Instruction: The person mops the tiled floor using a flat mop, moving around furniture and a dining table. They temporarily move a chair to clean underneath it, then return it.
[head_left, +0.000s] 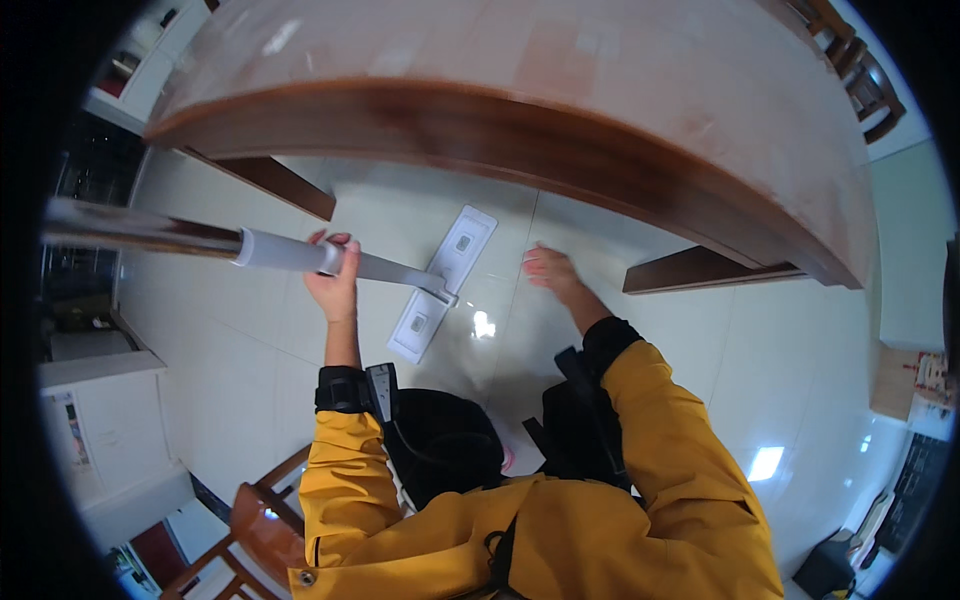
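Observation:
My left hand (335, 277) is closed around the pole of a flat mop (285, 251), at the lower end of its light grey sleeve. The metal part of the pole runs off to the left edge of the view. The mop's white rectangular head (463, 240) lies on the tiled floor, joined to the pole by a hinge at its middle. Whether a pad is under the head cannot be seen. My right hand (551, 268) is held in the air to the right of the mop head, empty, its fingers slightly blurred and apart.
A wooden table (450, 120) with a glossy top spans the area ahead, its legs on both sides. A wooden chair (270, 510) stands at the lower left, near a white cabinet (120, 427). More chairs (862, 82) are at the upper right. A black bag-like object (825, 562) lies lower right.

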